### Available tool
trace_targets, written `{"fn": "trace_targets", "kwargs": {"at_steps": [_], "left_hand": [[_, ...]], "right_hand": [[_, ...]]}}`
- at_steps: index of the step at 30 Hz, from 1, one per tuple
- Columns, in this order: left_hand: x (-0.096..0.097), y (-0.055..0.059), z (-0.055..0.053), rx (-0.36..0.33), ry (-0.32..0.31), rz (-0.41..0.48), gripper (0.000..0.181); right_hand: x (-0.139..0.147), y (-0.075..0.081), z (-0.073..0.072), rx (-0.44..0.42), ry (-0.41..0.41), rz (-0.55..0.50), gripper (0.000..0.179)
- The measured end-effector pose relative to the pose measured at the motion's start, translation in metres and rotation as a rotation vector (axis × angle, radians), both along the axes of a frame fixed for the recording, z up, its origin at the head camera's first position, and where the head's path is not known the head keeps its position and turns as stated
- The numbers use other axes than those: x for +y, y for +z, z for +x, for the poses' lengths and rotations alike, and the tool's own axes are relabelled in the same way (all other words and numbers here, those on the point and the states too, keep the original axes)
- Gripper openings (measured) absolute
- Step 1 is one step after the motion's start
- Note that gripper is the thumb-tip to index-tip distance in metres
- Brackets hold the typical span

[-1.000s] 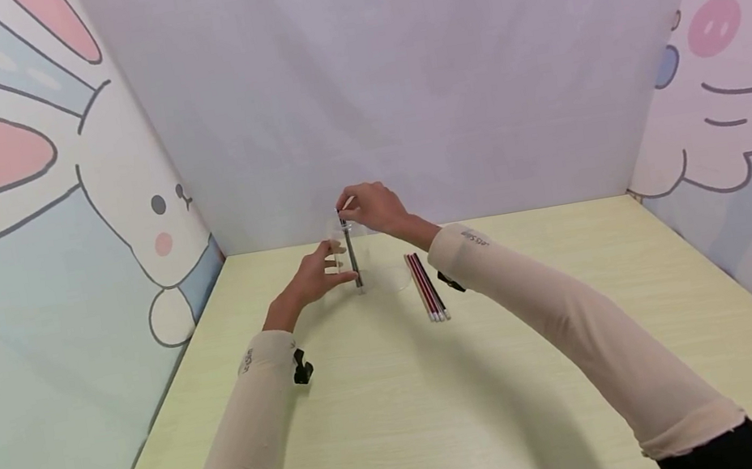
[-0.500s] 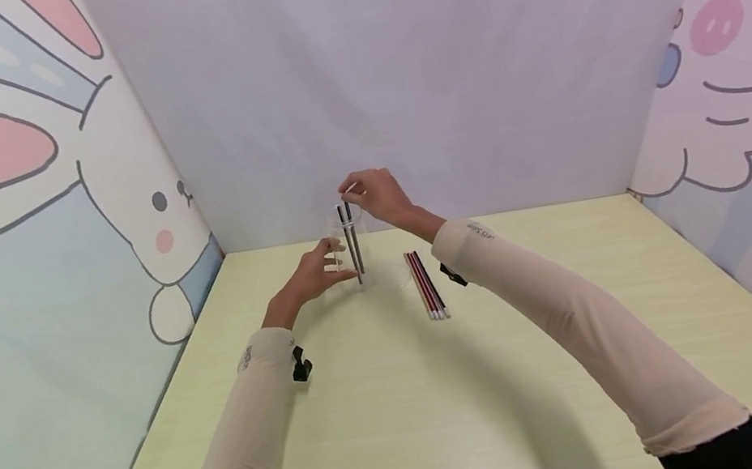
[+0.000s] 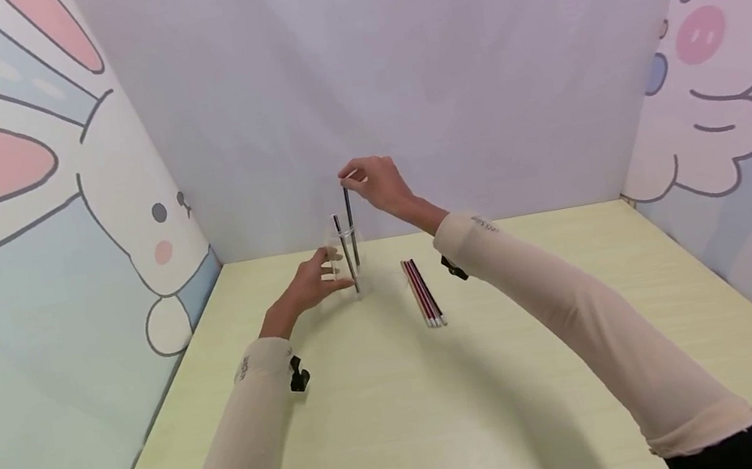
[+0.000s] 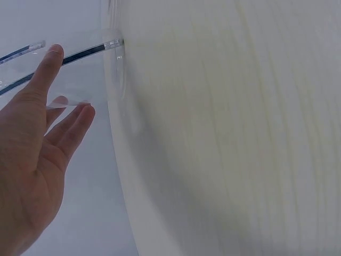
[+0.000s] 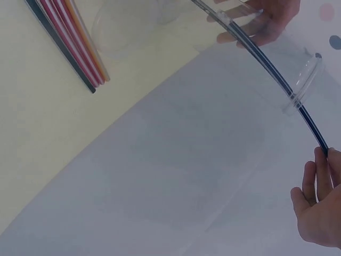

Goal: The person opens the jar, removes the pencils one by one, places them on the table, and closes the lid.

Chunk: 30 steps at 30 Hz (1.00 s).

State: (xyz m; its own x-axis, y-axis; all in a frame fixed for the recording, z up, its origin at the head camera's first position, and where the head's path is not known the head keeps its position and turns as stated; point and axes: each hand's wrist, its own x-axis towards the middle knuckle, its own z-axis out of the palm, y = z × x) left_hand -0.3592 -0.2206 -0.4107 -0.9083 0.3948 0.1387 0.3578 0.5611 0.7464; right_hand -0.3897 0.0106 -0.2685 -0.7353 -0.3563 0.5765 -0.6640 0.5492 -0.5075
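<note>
My left hand (image 3: 309, 280) holds a tall clear cup (image 5: 308, 79) at its side, thumb in front and fingers behind. A dark pencil (image 3: 344, 244) leans inside the cup, its white-tipped end near the bottom in the left wrist view. Above the cup's mouth, my right hand (image 3: 378, 182) pinches the top of a second dark pencil (image 3: 349, 214). That pencil is upright, with its lower part still inside the clear wall. In the right wrist view, the pinched pencil (image 5: 313, 125) passes through the rim to my fingertips.
Several pencils (image 3: 424, 292), red, dark and orange-toned, lie side by side on the pale wooden table (image 3: 389, 413) right of the cup. A clear round piece (image 5: 120, 32) lies between them and the cup. A pale curtain (image 3: 471, 88) hangs behind.
The right hand has risen with its pencil, which has drawn up and apart from the other one in the cup. My left hand stays on the cup.
</note>
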Motion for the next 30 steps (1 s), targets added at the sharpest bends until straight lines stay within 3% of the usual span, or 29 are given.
{"fn": "trace_targets", "kwargs": {"at_steps": [22,30], "left_hand": [[-0.007,0.005,0.002,0.018,-0.002,-0.002,0.068],[-0.010,0.005,0.001,0.023,-0.003,-0.015,0.070]], "right_hand": [[0.013,0.052,-0.006,0.066,-0.067,-0.141,0.022],[0.019,0.064,-0.010,0.063,-0.095,-0.188,0.023]]}}
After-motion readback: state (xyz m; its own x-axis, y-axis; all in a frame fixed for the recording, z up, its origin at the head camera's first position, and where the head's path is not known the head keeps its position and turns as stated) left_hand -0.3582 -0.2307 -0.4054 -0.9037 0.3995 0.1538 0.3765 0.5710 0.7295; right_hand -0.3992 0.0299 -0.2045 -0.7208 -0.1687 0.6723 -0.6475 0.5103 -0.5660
